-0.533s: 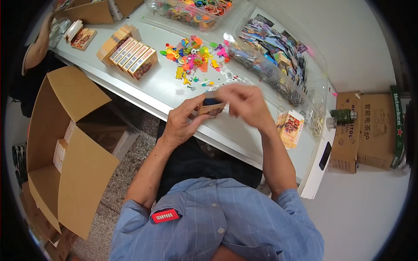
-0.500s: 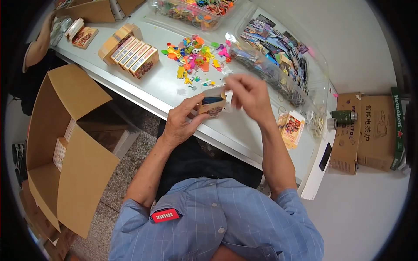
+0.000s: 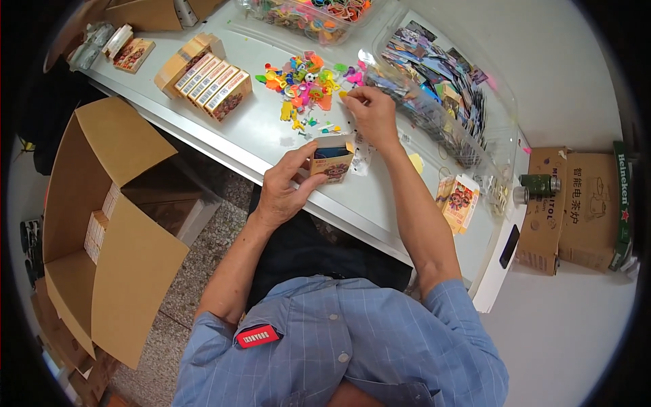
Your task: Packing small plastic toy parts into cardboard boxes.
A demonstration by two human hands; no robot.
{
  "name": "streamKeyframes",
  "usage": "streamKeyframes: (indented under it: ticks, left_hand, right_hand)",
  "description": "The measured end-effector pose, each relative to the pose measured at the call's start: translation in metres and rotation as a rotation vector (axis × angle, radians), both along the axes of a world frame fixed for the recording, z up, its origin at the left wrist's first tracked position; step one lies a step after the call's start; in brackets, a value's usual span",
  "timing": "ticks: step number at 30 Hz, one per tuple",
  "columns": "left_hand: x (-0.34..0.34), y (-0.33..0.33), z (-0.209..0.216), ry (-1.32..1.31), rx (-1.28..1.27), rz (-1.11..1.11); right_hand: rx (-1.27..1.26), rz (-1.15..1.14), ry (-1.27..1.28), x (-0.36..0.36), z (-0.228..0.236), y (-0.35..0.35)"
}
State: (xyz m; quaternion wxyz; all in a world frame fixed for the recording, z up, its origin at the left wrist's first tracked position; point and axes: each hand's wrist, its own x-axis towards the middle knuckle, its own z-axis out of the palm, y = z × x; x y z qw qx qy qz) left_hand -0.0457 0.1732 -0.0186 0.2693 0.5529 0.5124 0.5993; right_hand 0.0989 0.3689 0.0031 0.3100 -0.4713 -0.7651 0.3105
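My left hand (image 3: 285, 186) grips a small printed carton (image 3: 331, 169) by its side, thumb in front, at the table's near edge. The carton's top is open, and something dark blue shows inside. My right hand (image 3: 373, 119) reaches over the table beyond the carton, its fingers pinched at a small yellow plastic toy (image 3: 344, 95). That toy is at the right side of a loose heap of colourful small plastic toys (image 3: 302, 81). Most of the toy is hidden by the fingertips.
A row of closed cartons (image 3: 220, 88) stands left of the heap. Clear bins hold coloured bands (image 3: 319, 13) and shiny cards (image 3: 434, 74). Another printed carton (image 3: 460, 203) lies by my right forearm. A big open cardboard box (image 3: 129, 271) stands at left. A phone (image 3: 507, 245) lies at the right edge.
My right hand has moved from beside the carton's opening out to the toy heap, and its fingers have closed in a pinch. My left hand still holds the carton in about the same place.
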Motion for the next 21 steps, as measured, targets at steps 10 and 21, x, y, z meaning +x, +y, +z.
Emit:
streamKeyframes:
  ticks: [10, 21]
  left_hand:
    - [0.004, 0.004, 0.001, -0.033, -0.005, -0.04]
    - [0.007, 0.002, -0.001, 0.028, 0.046, -0.038]
  right_hand:
    - [0.14, 0.386, 0.169, 0.039, 0.069, -0.076]
    - [-0.708, 0.162, 0.489, 0.048, 0.051, -0.09]
